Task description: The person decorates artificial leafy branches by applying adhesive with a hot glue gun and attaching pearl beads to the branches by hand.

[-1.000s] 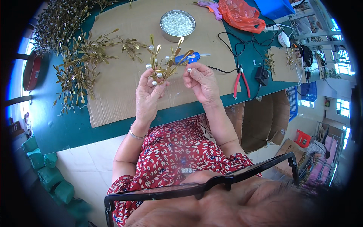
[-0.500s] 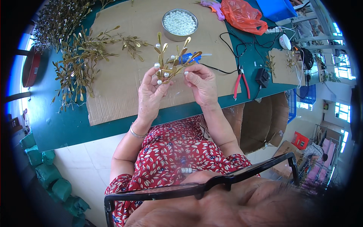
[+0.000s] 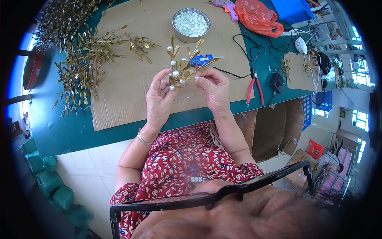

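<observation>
Bare left-hand grip (image 3: pixel 159 99) and bare right-hand grip (image 3: pixel 216 91) now closer together.
The gold-leaved sprig with round white pearls (image 3: pixel 186 73) is turned, showing its pearls differently than a second ago.

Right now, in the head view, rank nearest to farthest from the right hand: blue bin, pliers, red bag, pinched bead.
1. Pinched bead: in the right hand.
2. Pliers: right of it.
3. Red bag: ahead, right.
4. Blue bin: right of bag.
</observation>
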The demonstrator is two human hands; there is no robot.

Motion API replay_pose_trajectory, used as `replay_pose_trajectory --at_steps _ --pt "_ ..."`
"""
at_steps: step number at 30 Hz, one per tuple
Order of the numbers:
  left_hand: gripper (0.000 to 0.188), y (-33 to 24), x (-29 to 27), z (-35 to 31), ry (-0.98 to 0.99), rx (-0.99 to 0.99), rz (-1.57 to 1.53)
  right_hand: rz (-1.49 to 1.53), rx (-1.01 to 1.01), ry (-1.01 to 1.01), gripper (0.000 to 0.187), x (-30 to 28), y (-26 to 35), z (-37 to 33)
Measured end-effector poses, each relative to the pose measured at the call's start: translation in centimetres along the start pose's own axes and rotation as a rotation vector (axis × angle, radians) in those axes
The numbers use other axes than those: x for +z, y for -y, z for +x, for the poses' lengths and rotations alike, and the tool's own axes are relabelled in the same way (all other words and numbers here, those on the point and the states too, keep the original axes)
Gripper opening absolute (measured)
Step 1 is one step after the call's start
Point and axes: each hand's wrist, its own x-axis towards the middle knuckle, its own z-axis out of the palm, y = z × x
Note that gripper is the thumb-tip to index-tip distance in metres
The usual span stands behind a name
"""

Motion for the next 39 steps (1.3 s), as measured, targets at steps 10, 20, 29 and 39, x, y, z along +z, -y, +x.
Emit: replay_pose_trajectory --at_steps 10,20,29,39 --pt "0.042 -0.1 0.5 0.0 -0.031 0.005 0.007 -0.021 -0.049 0.007 0.017 0.1 -0.4 0.1" --pt "0.043 -0.1 0.4 -0.1 -0.022 -0.020 -0.056 -0.017 -0.033 0.006 0.017 0.2 -0.7 0.2" --pt "0.041 0.2 0.5 0.0 -0.042 0.010 -0.042 -0.021 -0.020 -0.011 0.018 0.3 -0.9 0.3" --pt "0.041 0.4 0.1 0.3 -0.065 -0.053 -0.082 -0.166 -0.122 0.050 0.018 0.5 -0.8 0.4"
